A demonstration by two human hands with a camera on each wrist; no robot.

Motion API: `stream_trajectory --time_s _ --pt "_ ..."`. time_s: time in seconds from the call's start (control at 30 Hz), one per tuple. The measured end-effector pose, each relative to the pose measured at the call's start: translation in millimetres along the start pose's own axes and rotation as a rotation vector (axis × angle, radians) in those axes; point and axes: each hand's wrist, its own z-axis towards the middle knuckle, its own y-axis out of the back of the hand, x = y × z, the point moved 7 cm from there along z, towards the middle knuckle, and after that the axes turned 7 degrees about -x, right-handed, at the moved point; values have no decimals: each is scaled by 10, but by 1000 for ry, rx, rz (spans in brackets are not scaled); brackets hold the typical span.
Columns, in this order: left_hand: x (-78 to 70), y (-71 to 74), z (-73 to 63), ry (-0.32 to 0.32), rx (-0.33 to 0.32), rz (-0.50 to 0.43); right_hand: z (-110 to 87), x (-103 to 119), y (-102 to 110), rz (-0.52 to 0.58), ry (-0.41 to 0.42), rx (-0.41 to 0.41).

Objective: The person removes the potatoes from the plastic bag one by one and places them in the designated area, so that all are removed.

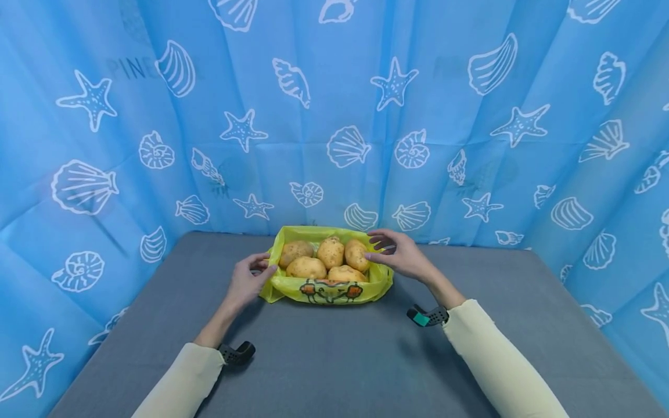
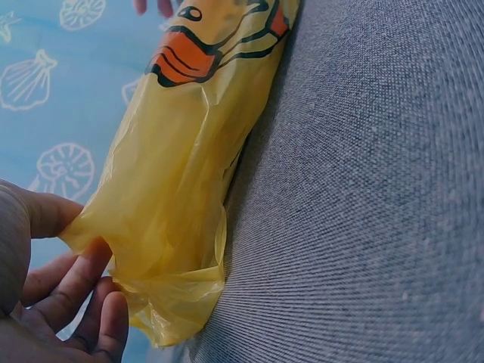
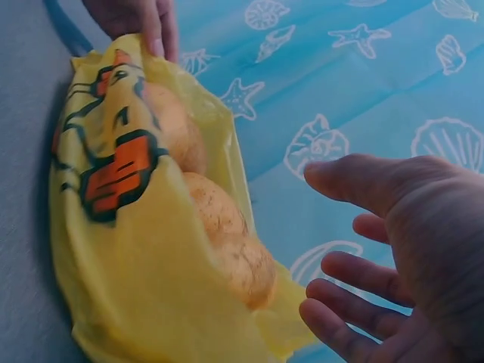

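A yellow plastic bag (image 1: 313, 294) with an orange and black cartoon print lies mouth upward on the table, its sides standing round several potatoes (image 1: 305, 268). At the bag's left end my left hand (image 1: 251, 280) pinches the rim between thumb and forefinger, and the left wrist view shows the thin plastic (image 2: 162, 249) caught there. My right hand (image 1: 399, 253) hovers by the right end with thumb and fingers apart, holding nothing. In the right wrist view that hand (image 3: 408, 249) is clear of the bag (image 3: 151, 287), and potatoes (image 3: 215, 204) show through its opening.
A grey cloth covers the table (image 1: 334, 360). Close behind the bag hangs a blue curtain (image 1: 334, 191) printed with white shells and starfish. Each wrist wears a dark band, the right band (image 1: 428, 316) with a green patch.
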Motion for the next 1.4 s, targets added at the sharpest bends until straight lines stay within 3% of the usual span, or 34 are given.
stream_trajectory --time_s 0.23,0.4,0.9,1.2,1.4 --pt "7 -4 3 -3 -6 -3 186 -73 -109 74 -80 75" --pt "6 0 5 -10 -12 -6 245 -169 -188 48 -104 112" --pt "9 -4 -2 5 -8 5 232 -371 -392 -26 -131 191" --pt "13 -4 -3 3 -6 0 228 -390 -495 -6 -120 245" --pt "27 -3 -6 18 1 6 218 -357 -468 45 -131 216"
